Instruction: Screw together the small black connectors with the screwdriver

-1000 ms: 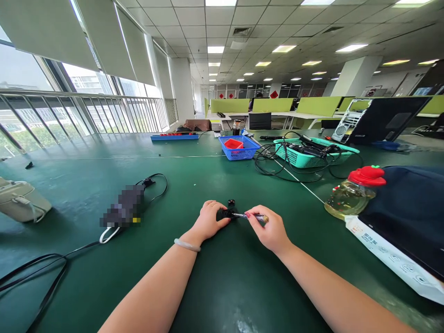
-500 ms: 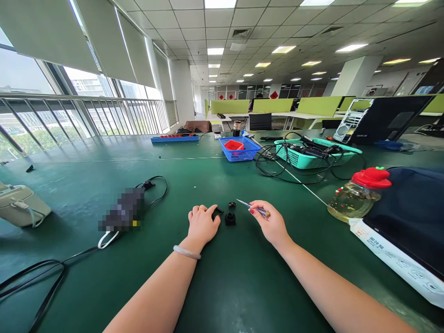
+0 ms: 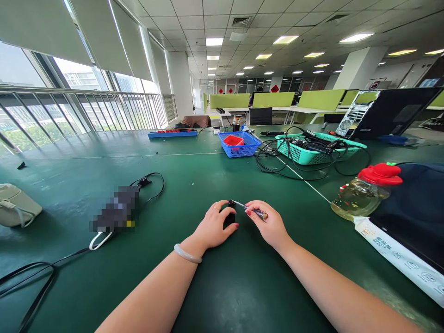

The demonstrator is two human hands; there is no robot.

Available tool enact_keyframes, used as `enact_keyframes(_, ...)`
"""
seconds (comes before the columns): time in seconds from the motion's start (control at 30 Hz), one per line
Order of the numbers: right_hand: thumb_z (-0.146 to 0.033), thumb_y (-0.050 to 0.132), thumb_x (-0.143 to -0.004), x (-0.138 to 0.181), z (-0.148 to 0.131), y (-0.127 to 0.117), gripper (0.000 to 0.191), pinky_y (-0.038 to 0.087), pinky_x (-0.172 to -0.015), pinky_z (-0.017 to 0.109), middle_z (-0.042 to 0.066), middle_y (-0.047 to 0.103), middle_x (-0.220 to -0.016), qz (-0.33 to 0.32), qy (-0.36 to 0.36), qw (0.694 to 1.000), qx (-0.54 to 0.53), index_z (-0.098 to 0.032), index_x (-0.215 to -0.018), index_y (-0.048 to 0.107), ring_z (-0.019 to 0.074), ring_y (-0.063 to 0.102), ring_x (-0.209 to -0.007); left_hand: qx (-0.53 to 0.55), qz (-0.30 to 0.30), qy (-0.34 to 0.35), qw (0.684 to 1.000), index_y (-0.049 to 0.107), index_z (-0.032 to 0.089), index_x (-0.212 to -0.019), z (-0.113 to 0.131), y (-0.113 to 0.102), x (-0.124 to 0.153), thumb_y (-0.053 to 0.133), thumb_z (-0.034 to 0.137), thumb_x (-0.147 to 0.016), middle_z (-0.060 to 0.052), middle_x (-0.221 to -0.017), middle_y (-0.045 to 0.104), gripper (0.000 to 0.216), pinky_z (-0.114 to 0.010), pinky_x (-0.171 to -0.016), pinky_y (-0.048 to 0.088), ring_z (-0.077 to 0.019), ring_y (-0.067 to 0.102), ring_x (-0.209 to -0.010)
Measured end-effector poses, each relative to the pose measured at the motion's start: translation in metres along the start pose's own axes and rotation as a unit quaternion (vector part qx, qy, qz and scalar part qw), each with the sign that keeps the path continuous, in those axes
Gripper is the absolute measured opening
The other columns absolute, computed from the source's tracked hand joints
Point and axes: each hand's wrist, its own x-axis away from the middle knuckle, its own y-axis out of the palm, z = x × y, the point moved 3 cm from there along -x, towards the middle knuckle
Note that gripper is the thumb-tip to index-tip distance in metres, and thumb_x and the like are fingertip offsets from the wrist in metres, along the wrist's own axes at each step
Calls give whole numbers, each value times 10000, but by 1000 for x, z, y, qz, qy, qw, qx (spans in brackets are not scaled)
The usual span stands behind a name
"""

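Observation:
My left hand (image 3: pixel 218 225) is curled around a small black part (image 3: pixel 229 217) on the green table (image 3: pixel 215 286), thumb and fingers pinching it. My right hand (image 3: pixel 268 225) grips a small screwdriver (image 3: pixel 250 209) with a clear handle; its metal tip points left toward a second tiny black piece (image 3: pixel 231 203) just beyond my left fingers. A pale bangle sits on my left wrist.
A blurred dark device with a black cable (image 3: pixel 116 215) lies to the left, a beige pouch (image 3: pixel 15 206) at the far left. A blue basket (image 3: pixel 238 145) and a teal basket of cables (image 3: pixel 314 150) stand behind. A red-capped bottle (image 3: pixel 366 190) and a dark bag (image 3: pixel 414 208) are on the right.
My left hand slid right and closed over the small black part. My right hand brought the screwdriver tip down and left toward it.

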Motion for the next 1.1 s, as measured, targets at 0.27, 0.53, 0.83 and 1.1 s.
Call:
enact_keyframes(0.27,-415,590,-890,11,-9,-5,223,521,-840,357,77,668,-972,-17,-10,1000,-8,-223,-794,651,215,635,-916,-59,25,-58,996,576,250,-1048,-7,-5,-1,556,265,-850,-63,-1202,614,199,-465,-1046,395,-262,525,-1179)
enact_keyframes(0.53,-382,578,-902,10,-15,-16,200,515,-827,356,79,645,-974,66,-41,997,-29,-217,-811,645,210,628,-909,-84,-4,-32,996,490,360,-1361,-8,-4,-1,577,532,-840,-49,-1371,564,556,-571,-1099,260,-335,414,-1314)
enact_keyframes(0.83,-511,632,-818,4,6,-16,318,507,-775,352,49,670,-773,92,59,992,-57,-195,-846,656,203,644,-757,-66,-38,6,997,631,278,-1063,-7,-3,-5,532,306,-898,-16,-1131,686,195,-424,-1029,405,-235,536,-1148)
enact_keyframes(1.1,-514,631,-813,13,-4,-16,319,508,-749,346,51,683,-764,102,38,993,-46,-197,-832,661,207,653,-744,-109,-26,-33,993,638,253,-1095,4,-8,21,499,272,-923,-39,-1166,668,223,-440,-998,416,-239,545,-1096)
